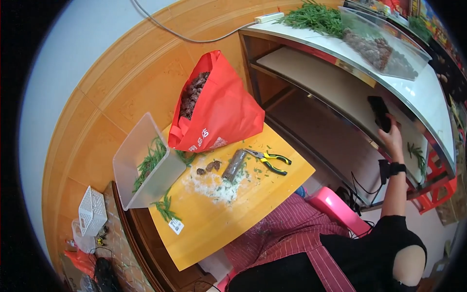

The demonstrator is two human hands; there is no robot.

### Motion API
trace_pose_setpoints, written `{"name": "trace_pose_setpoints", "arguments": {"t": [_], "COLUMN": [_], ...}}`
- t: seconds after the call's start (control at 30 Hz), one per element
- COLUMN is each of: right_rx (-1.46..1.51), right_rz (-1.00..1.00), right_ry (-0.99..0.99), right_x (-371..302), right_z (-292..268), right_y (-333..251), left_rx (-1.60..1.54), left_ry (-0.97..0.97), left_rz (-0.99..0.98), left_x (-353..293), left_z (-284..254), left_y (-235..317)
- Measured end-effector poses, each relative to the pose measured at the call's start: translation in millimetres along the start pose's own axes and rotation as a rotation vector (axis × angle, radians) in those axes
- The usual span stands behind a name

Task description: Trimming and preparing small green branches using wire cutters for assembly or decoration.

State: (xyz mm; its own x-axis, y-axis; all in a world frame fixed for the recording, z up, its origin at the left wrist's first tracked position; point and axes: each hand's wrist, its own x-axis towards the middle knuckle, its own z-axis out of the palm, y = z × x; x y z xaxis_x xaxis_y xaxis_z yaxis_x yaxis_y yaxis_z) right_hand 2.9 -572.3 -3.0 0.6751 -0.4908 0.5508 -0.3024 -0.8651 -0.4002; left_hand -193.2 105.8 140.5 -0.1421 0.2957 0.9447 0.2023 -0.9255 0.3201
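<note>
Jutting beyond right fingers [392,120], black phone [377,107]

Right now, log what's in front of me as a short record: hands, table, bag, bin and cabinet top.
Right hand: holding a black phone at the cabinet
Left hand: not in view
Table: brown cylinder, pliers beside it, white powdery bits, a few small cones
Bag: red, open, dark cones inside
Bin: see-through, green sprigs inside
Cabinet top: green sprigs, second see-through bin
</note>
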Motion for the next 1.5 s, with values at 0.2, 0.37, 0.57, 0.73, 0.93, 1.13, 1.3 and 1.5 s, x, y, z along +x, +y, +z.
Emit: {"name": "trace_pose_setpoints", "arguments": {"t": [0.2, 0.37, 0.57, 0.73, 0.93, 1.13, 1.3, 1.5], "right_rx": [-0.055, -0.071, 0.015, 0.027, -0.007, 0.090, 0.093, -0.215], "right_rz": [-0.001, -0.235, -0.402, -0.411, -0.362, -0.051, 0.073, -0.049], "right_ry": [-0.101, 0.006, 0.023, 0.016, 0.052, -0.019, -0.165, -0.125], "right_x": [-3, -8, -3, -4, -5, 8, 24, 51], "right_z": [23, 22, 30, 31, 31, 57, 79, 110], "right_y": [-62, -109, -127, -134, -118, -77, 18, 79], "left_rx": [0.110, 0.191, 0.123, 0.103, 0.150, 0.225, -0.067, -0.331], "left_ry": [0.004, -0.030, -0.093, -0.119, -0.139, -0.264, -0.570, -1.169], "left_rz": [-0.068, -0.028, 0.016, -0.004, -0.011, -0.206, -0.472, -0.504], "left_x": [-4, -4, -5, -8, -11, -23, -71, -115], "left_z": [-13, -16, -5, -7, -8, -10, 48, 94], "left_y": [-11, -15, -2, -5, -17, -47, -28, -21]}}
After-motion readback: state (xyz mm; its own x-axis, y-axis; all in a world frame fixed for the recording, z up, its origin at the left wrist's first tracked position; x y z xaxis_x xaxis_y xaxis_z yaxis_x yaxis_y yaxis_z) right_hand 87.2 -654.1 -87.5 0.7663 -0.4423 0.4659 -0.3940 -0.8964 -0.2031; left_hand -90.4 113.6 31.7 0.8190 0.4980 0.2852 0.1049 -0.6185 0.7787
